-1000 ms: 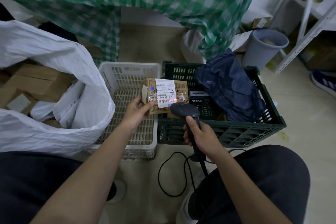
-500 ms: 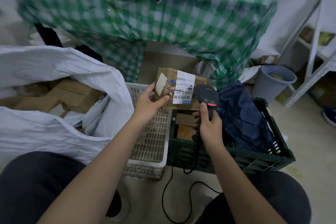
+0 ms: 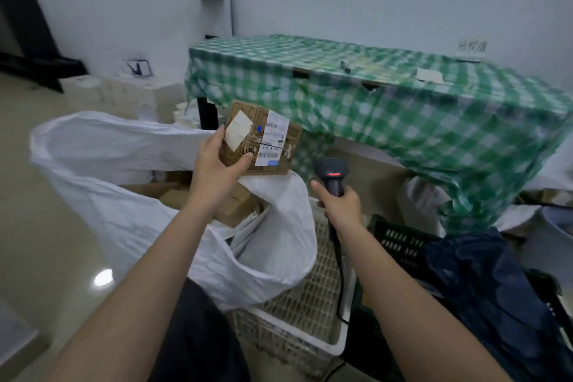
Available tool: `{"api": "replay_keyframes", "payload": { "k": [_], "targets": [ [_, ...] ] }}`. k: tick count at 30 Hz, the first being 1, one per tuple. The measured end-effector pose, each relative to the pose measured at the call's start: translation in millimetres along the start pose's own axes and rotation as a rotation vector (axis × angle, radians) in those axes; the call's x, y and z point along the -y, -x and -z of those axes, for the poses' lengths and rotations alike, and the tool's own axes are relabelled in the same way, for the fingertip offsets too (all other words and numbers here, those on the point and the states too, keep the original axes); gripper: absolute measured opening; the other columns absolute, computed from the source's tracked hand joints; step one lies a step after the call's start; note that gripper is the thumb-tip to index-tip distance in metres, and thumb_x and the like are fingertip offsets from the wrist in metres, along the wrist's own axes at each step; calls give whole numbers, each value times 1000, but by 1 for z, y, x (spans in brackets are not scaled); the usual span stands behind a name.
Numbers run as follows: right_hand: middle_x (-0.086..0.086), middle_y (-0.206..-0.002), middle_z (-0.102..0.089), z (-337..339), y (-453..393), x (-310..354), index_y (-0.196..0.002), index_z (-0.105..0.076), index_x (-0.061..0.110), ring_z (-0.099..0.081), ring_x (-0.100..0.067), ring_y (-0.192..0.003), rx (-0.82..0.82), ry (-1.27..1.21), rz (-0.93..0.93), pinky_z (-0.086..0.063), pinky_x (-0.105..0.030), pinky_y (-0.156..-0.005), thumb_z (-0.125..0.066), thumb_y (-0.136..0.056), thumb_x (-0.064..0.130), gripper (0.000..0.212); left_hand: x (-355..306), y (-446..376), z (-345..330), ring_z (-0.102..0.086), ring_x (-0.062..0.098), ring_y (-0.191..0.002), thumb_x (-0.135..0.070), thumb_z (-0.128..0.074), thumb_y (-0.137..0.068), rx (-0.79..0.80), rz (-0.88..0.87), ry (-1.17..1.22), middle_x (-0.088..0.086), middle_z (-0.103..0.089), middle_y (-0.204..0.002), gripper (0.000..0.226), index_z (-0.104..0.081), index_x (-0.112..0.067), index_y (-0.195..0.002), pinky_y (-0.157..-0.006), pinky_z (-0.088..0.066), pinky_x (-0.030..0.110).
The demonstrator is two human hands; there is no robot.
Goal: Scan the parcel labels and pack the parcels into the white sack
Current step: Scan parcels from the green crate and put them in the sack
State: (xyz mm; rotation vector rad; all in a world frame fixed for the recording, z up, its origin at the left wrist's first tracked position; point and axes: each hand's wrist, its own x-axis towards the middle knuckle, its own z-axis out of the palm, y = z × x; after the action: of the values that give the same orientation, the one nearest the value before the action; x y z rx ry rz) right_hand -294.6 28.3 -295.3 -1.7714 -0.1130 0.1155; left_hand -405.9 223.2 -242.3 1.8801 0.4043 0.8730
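Gaping wide at the left, white sack (image 3: 133,226), brown boxes already lying inside. Hanging above its far rim, cardboard parcel (image 3: 262,138), label facing up, pinched at its near corner by left hand (image 3: 217,169), thumb on top and fingers curled beneath. Judging from that: packing step in hand, scan likely finished; next calling for lowering the parcel down past the sack's rim onto the boxes and loosening the grip. Wrapping firmly round the handle of scanner (image 3: 331,175), right hand (image 3: 339,206), red light glowing, cable trailing down. Standing behind, desk (image 3: 403,121) draped in green checked cloth. Sitting below the right arm, white crate (image 3: 313,304), and beside it a dark crate (image 3: 400,242) holding a navy bag (image 3: 483,288). Nothing blocking the sack's mouth, though its limp near edge possibly folding inward.
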Motion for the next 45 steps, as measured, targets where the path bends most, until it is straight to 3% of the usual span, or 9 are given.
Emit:
{"api": "replay_keyframes", "payload": {
  "k": [3,5,10,17,20,24,32,39,45],
  "targets": [
    [-4,-92,-63,-26,-9,2,-96,-58,13,-63,-29,-90,-32,165,-5,-43,-34,-71,-79,-75,44,43,17,-6,39,-44,3,-115,-28,-72,-81,-75,23,-184,0,-46,-130,72,-39,-19,-145,-102,-35,21],
    [-4,-94,-62,-38,-14,-4,-104,-59,11,-62,-29,-92,-59,238,-33,-40,-32,-71,-80,-75,39,46,30,-6,59,-53,5,-106,-37,-70,-74,-86,30,-202,0,-55,-122,64,-51,-27,-134,-98,-46,32],
    [-16,-101,-67,-60,-23,-21,-105,-62,4,-57,-25,-82,-85,111,-114,-43,-33,-73,-81,-72,13,39,69,1,71,-47,14,-106,-19,-72,-78,-85,84,-310,5,-51,-117,54,-54,-22,-129,-88,-40,27],
    [-5,-92,-66,-64,-55,36,-101,-61,12,-60,-21,-81,-194,-93,126,-44,-33,-68,-74,-74,10,30,84,-38,55,-43,21,-119,-16,-71,-83,-15,-74,-506,7,-40,-134,68,-39,-16,-144,-92,-39,27],
    [5,-79,-62,-72,-58,40,-94,-60,18,-58,-14,-71,-157,-45,177,-43,-27,-62,-73,-75,11,24,100,-51,52,-43,24,-122,-12,-69,-84,116,-82,-609,7,-40,-136,66,-39,-19,-143,-99,-43,37],
    [5,-76,-59,-80,-56,25,-92,-59,16,-56,-16,-72,-146,-33,132,-40,-27,-65,-73,-76,8,23,116,-55,53,-53,24,-115,-17,-61,-90,428,73,-878,0,-42,-141,46,-51,-24,-134,-90,-50,38],
    [0,-86,-64,-61,-40,23,-93,-60,17,-57,-14,-76,-119,-87,143,-44,-28,-71,-81,-76,16,28,87,-35,29,-54,18,-116,-30,-56,-95,335,48,-564,0,-49,-137,41,-52,-21,-135,-94,-47,37],
    [-9,-92,-71,8,-6,-19,-100,-65,11,-67,-25,-88,-136,-88,17,-53,-42,-80,-80,-78,20,28,41,6,-36,-55,11,-112,-15,-51,-96,353,-123,-300,-2,-58,-123,31,-60,-19,-125,-96,-46,29],
    [-13,-92,-72,113,35,-71,-98,-67,11,-66,-27,-83,-190,23,-136,-53,-40,-74,-78,-81,27,27,1,55,-127,-56,7,-101,-20,-50,-97,589,-202,-222,-6,-61,-111,23,-64,-21,-115,-88,-43,20]
  ]
}}
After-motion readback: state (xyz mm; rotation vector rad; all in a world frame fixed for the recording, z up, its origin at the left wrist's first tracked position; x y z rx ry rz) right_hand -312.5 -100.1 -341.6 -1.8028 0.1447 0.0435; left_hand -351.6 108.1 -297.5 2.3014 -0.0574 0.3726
